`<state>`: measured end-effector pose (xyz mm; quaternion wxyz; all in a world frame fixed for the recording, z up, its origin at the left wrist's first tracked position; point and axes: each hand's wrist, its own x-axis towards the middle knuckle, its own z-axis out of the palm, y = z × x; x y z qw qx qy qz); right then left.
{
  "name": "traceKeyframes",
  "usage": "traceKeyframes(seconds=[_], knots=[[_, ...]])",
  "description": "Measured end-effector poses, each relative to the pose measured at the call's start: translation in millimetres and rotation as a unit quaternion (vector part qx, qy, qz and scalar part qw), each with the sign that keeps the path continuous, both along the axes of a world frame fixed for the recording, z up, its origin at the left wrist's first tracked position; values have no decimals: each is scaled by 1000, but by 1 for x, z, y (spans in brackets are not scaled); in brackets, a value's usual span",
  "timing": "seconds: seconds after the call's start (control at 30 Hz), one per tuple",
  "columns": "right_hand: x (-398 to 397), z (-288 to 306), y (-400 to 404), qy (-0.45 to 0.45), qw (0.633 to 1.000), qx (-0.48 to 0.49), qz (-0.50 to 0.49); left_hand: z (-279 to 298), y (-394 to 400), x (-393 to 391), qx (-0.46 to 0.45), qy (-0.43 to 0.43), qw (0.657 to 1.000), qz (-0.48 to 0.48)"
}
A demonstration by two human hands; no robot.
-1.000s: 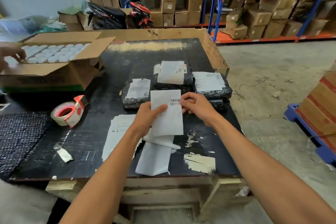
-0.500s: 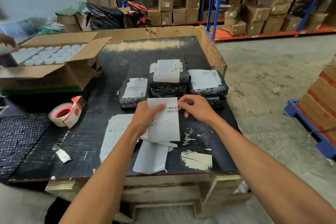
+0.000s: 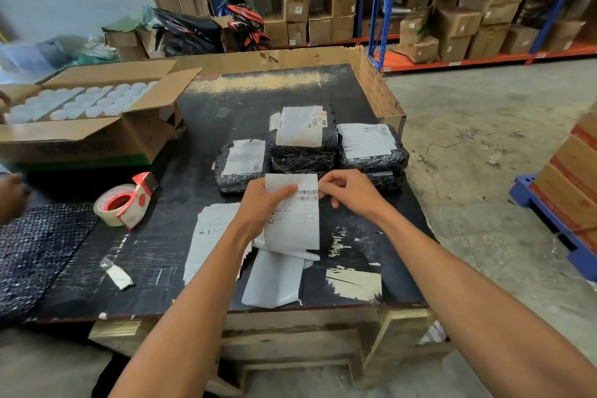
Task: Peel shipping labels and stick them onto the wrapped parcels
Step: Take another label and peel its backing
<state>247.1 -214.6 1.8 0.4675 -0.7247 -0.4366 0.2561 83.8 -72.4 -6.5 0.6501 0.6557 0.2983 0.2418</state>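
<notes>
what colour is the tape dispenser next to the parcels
Red and white, holding a roll of pale tape; the tape dispenser shows in the head view, left of the hands.

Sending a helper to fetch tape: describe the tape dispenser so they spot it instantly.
Start at the open cardboard box on the black table's left side. Just in front of it lies the tape dispenser: the only red-and-white thing there, holding a pale tape roll.

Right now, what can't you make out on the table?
Head view only:
- Shipping label text: too small; left hand covers part.
- Lower parcel on the right: hidden by right hand and the parcel above.
- Label sheets: partly under left forearm.
- Open carton: cut off at left edge.
</notes>
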Motion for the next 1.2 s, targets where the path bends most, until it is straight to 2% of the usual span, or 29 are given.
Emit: traceKeyframes(seconds=[0.77,0.87,1.03,1.1,1.2], knots=[[-5,0,4,21,1000,10,2,4,3,-6,15,14,1000,3],[-5,0,2,45,999,16,19,5,1,-6,11,10,1000,-1],[-9,1,3,125,990,52,43,4,5,-2,-44,9,999,-16],[-11,1,5,142,987,65,49,2,5,4,11,50,999,5],[-13,2,8,131,988,71,45,2,1,13,187,115,973,65]])
